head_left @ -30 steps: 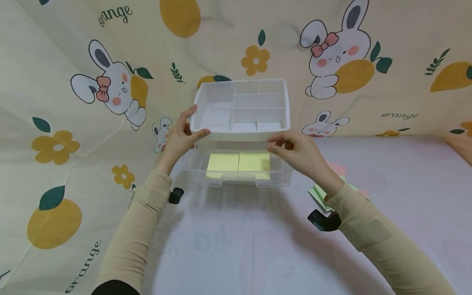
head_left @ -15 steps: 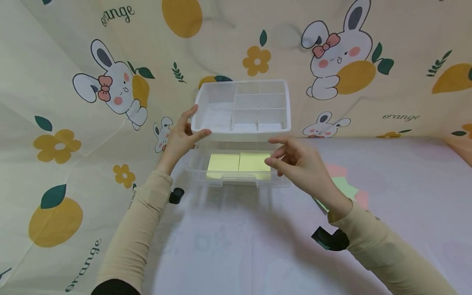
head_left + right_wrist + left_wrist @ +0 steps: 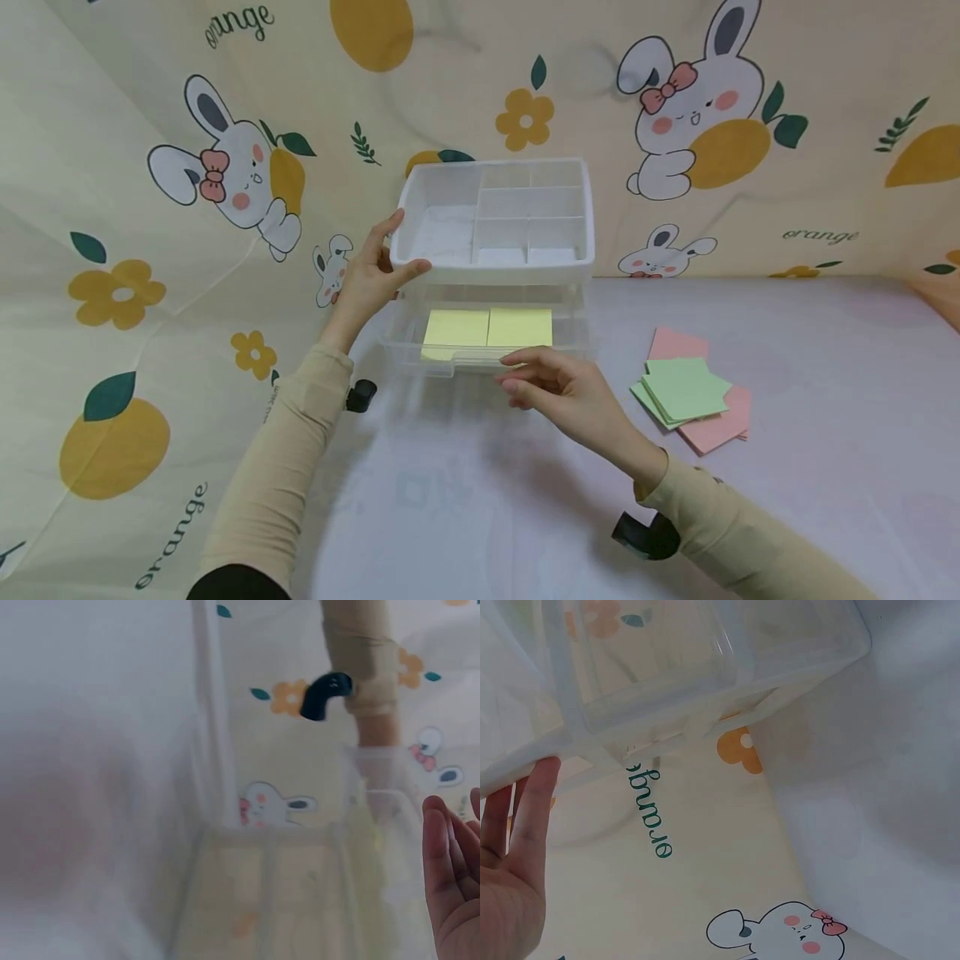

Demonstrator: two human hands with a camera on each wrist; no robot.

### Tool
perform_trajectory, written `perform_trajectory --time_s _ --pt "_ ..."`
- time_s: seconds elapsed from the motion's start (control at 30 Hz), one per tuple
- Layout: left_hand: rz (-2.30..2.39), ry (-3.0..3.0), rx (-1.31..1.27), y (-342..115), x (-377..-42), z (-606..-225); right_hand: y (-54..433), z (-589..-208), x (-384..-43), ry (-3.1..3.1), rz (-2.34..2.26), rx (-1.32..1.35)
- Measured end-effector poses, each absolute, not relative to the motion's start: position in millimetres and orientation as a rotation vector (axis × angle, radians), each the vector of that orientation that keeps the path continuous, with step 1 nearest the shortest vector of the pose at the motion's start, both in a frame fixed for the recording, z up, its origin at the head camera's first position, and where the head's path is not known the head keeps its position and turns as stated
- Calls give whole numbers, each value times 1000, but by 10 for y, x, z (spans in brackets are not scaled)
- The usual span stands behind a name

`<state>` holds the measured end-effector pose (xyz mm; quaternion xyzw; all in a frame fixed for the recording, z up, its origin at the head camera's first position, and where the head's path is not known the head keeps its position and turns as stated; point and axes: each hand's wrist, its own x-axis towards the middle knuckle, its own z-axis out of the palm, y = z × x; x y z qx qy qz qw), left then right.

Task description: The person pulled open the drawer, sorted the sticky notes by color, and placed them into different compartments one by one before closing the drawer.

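A small plastic drawer box with a white divided top tray [image 3: 438, 229] stands at the middle back. Its clear drawer [image 3: 408, 354] is pulled out toward me, and two yellow sticky note pads [image 3: 456, 327] lie side by side in it. My left hand [image 3: 367, 279] holds the box's upper left corner, thumb on the front rim and fingers along the side. In the left wrist view, fingertips press the side frame [image 3: 574, 724]. My right hand [image 3: 558, 387] is right at the drawer's front edge, fingers loosely bent, holding nothing.
To the right on the pale tablecloth [image 3: 465, 517] lies a loose pile of green sticky notes [image 3: 686, 390] and pink sticky notes [image 3: 720, 421]. A patterned cloth with rabbits and oranges [image 3: 450, 83] rises behind the box and along the left.
My right hand has left the tray's front rim and moved down and left to the drawer's front edge, uncovering the green and pink notes. My left hand stays on the corner.
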<state>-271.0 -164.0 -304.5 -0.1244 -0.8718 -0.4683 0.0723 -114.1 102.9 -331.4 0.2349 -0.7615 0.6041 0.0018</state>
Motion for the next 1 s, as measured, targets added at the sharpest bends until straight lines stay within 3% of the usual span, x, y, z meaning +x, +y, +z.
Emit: perform_trajectory --time_s 0.4,1.0 --pt "-1415 -2630 -350 -1639 -2726 -3051 873 -3571 -1202 -2301 2294 574" --pt "-1399 -2618 -388 -1653 -2714 -3045 760 -3484 -1420 -2182 2547 361"
